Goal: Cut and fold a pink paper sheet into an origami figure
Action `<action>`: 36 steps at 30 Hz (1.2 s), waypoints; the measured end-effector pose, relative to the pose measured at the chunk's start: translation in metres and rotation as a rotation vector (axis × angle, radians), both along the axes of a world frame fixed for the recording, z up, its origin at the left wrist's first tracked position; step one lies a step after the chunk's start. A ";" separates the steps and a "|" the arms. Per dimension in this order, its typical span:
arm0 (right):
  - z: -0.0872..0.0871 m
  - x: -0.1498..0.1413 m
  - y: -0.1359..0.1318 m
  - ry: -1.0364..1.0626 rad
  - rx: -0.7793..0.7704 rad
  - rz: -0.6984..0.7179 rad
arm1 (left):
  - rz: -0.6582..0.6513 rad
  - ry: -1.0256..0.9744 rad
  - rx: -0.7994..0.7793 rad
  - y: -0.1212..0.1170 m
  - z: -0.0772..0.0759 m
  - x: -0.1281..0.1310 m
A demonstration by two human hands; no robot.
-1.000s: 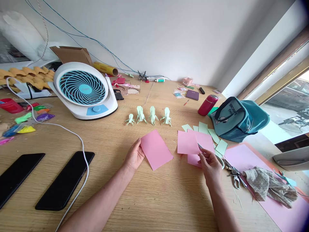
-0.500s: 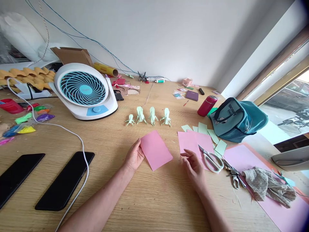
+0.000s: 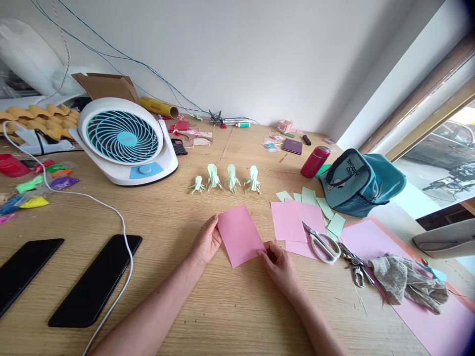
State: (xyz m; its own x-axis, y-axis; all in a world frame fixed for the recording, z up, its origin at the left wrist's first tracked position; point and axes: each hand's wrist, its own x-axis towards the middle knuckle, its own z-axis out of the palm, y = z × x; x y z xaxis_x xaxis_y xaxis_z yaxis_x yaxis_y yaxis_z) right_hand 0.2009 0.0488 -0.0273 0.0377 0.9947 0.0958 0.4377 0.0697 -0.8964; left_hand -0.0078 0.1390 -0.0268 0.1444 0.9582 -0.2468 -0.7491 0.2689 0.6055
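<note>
A pink sheet of paper (image 3: 240,236) is held up between my two hands, over the wooden table. My left hand (image 3: 206,240) pinches its left edge between thumb and fingers. At the lower right corner, my right hand (image 3: 278,264) has its thumb and curled fingers closed on the sheet. More pink paper (image 3: 287,221) lies flat to the right, with white-handled scissors (image 3: 323,245) resting on it. Beyond the held sheet, several pale green folded paper figures (image 3: 231,179) stand in a row.
Green paper pieces (image 3: 337,225) lie beside a teal bag (image 3: 361,183) and a red bottle (image 3: 315,161). Keys (image 3: 358,272) and a grey cloth (image 3: 408,282) are at the right. A white fan (image 3: 148,170), a cable (image 3: 124,222) and a black phone-like slab (image 3: 96,282) occupy the left.
My right hand has moved left from beside the pink paper pile and closed on the held sheet's lower right corner. My left hand keeps its hold. The view has shifted slightly.
</note>
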 end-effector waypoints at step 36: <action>-0.012 0.013 0.005 0.096 0.152 -0.150 | -0.041 0.872 0.529 -0.006 -0.008 0.004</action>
State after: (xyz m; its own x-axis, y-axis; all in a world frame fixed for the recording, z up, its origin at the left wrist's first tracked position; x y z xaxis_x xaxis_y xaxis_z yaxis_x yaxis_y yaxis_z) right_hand 0.2135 0.0533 -0.0391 0.2001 0.9518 0.2326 0.3662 0.1475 -0.9188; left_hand -0.0040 0.1333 -0.0345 0.1521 0.9733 0.1719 0.0132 -0.1759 0.9843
